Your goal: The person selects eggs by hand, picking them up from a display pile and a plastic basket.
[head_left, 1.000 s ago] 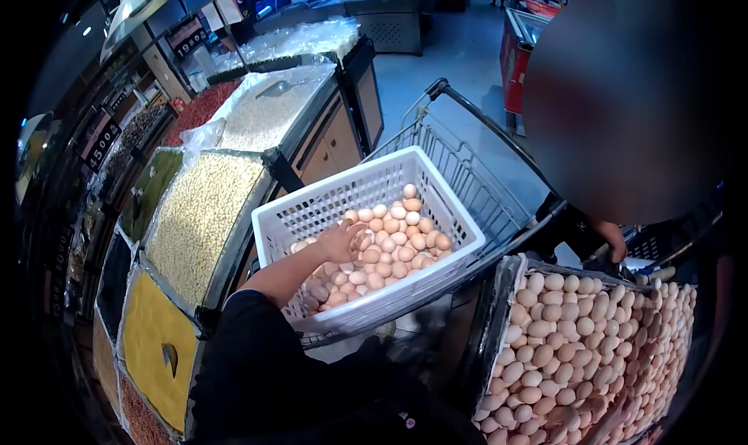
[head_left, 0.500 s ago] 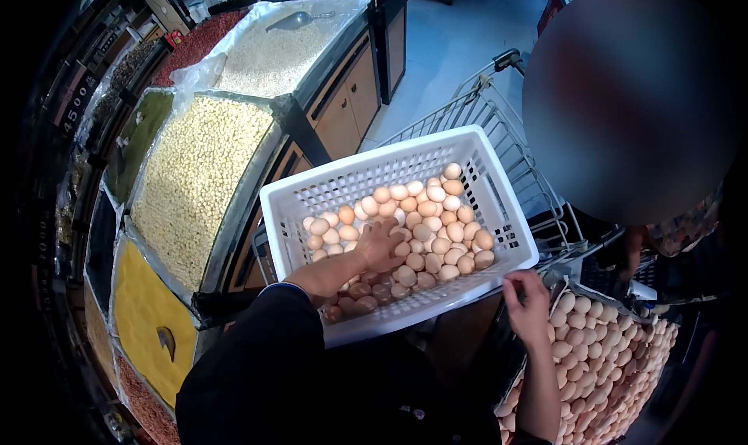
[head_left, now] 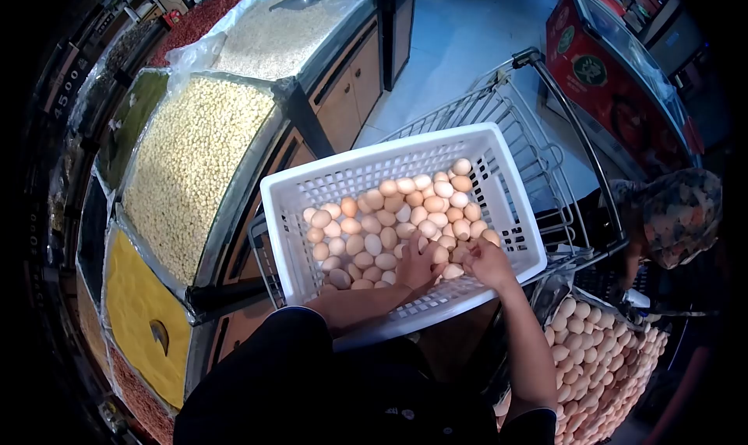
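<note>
A white plastic basket (head_left: 312,170) rests on a metal shopping cart (head_left: 538,161) and holds several brown and pale eggs (head_left: 372,244). Inside its near right part, my left hand (head_left: 419,267) reaches down onto the eggs, its fingers partly hidden. Close beside it on the right, my right hand (head_left: 488,264) is bent over the eggs at the basket's near right side, fingertips drawn together. Whether an egg is between those fingers is too small to tell.
Bins of pale beans (head_left: 199,157), yellow grain (head_left: 144,313) and white grain (head_left: 288,36) line the left. A heap of eggs (head_left: 592,359) lies at the lower right. Near it is another person (head_left: 678,215). A red freezer (head_left: 615,79) stands behind.
My right hand has moved from the basket's outer edge to the eggs inside. My left hand has shifted right and nearer to me. The view has tilted down since a second ago.
</note>
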{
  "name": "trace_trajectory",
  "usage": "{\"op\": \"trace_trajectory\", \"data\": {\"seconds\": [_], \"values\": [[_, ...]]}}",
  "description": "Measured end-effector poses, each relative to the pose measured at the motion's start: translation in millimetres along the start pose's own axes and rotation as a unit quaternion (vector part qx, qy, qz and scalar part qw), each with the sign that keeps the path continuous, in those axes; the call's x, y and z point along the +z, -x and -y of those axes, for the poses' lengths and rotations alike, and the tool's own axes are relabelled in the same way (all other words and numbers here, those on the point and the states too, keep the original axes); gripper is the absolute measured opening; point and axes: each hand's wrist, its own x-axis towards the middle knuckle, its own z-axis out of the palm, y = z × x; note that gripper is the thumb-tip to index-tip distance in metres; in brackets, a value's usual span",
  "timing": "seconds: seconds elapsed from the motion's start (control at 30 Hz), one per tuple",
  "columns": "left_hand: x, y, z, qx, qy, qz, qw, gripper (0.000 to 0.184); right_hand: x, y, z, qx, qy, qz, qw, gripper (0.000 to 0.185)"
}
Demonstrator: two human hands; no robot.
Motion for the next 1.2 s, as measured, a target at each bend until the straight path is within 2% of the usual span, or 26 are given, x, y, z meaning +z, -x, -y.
{"op": "trace_trajectory", "data": {"seconds": [0.17,0.27,0.47,0.57,0.63,0.7,0.73,0.8,0.87,0.9,0.97,1.0,1.03,1.1,1.2], "values": [[-19,-9,5,0.041,0.014,0.044,0.998,0.049,-3,4,9,0.026,0.023,0.008,0.999,0.043],[-32,-13,4,-0.03,0.112,0.117,0.986,0.05,-5,7,16,0.042,0.057,0.02,0.997,0.044],[-40,-19,7,-0.027,0.057,0.185,0.981,0.046,2,-1,12,0.028,0.095,0.036,0.994,0.042],[-50,-28,6,-0.097,0.135,0.275,0.947,0.053,5,-4,13,0.013,0.095,0.047,0.994,0.041],[-46,-41,21,-0.039,0.112,0.243,0.963,0.051,7,-5,14,-0.012,0.122,0.05,0.991,0.046],[-48,-56,39,-0.046,0.227,0.25,0.94,0.058,11,-6,16,-0.028,0.139,0.062,0.988,0.053],[-58,-68,45,-0.082,0.348,0.267,0.895,0.067,14,-8,18,-0.034,0.143,0.072,0.987,0.058],[-79,-91,50,-0.071,0.33,0.241,0.91,0.071,21,-13,24,-0.043,0.178,0.103,0.978,0.069],[-136,-90,16,-0.12,0.471,0.291,0.824,0.069,31,-24,32,-0.056,0.241,0.14,0.959,0.082],[-164,-85,-1,-0.142,0.535,0.311,0.773,0.068,35,-28,35,-0.113,0.309,0.158,0.931,0.084],[-192,-73,-9,-0.126,0.607,0.32,0.716,0.061,44,-39,42,-0.226,0.439,0.181,0.85,0.088],[-205,-67,-12,-0.113,0.64,0.324,0.688,0.058,52,-49,43,-0.237,0.51,0.213,0.799,0.093],[-214,-55,-16,-0.117,0.661,0.289,0.683,0.056,55,-56,44,-0.245,0.501,0.226,0.799,0.095],[-214,-39,-8,-0.011,0.77,0.317,0.554,0.054,57,-69,41,-0.261,0.485,0.262,0.792,0.098],[-220,-17,-4,-0.003,0.84,0.296,0.454,0.055,53,-71,41,-0.243,0.447,0.231,0.829,0.101]]}}
